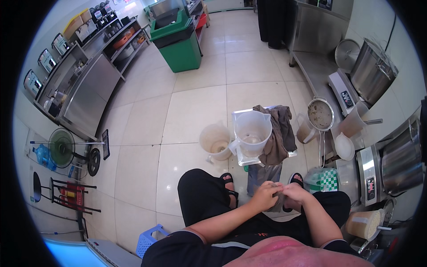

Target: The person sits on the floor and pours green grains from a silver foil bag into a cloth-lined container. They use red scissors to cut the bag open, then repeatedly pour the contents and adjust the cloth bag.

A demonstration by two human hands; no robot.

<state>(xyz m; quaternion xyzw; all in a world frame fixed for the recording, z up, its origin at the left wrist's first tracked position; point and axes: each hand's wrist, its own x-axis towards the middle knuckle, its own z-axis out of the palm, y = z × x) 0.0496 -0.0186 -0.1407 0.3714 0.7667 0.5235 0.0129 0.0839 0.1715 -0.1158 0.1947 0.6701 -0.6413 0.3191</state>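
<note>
My left hand [266,197] and my right hand [295,193] meet between my knees, fingers curled in and touching. They pinch a thin, grey-brown, sheer material [277,204] that hangs below them; its exact kind is hard to tell. Just beyond stands a low stand with a silver-coloured top [241,161]. On it are a clear plastic measuring jug [252,133] and a crumpled brown cloth [276,133] draped over its right side. A second cloudy plastic jug [215,142] sits on the floor to the left, with brownish residue inside.
At right, a steel shelf holds a strainer [321,115] over a jug, induction cookers [368,177] and stockpots [373,71]. A green bin [180,43] stands ahead. A fan [61,148] and blue stool [150,238] are left. Another person's dark-clothed legs [274,23] stand far ahead.
</note>
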